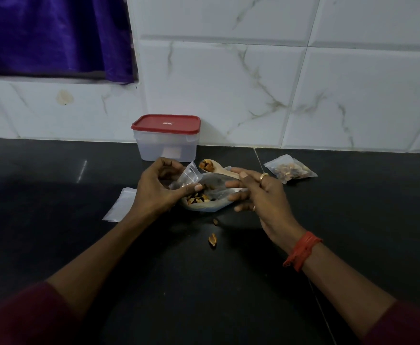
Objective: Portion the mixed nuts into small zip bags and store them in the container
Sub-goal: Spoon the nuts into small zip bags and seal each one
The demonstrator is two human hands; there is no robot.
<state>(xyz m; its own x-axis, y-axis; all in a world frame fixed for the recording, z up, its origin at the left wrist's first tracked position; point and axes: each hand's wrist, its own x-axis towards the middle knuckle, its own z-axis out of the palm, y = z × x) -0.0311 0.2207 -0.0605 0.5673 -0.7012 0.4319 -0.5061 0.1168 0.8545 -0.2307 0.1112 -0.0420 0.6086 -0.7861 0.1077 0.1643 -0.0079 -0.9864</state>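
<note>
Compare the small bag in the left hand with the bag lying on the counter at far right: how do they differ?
The held bag is pinched by the left hand and raised off the counter; the far-right bag lies flat, untouched. The held bag looks empty; the far-right bag holds nuts. Both are small clear plastic bags.

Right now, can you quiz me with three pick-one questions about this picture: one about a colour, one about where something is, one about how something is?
1. What colour is the container lid? A red B blue C green
2. Where is the filled zip bag? A in the container B right of the right hand C on the lid
3. The spoon is: A empty B broken C loaded with nuts
Answers: A, the lid looks red; B, it lies on the counter past that hand; C, nuts heap its bowl.
</note>
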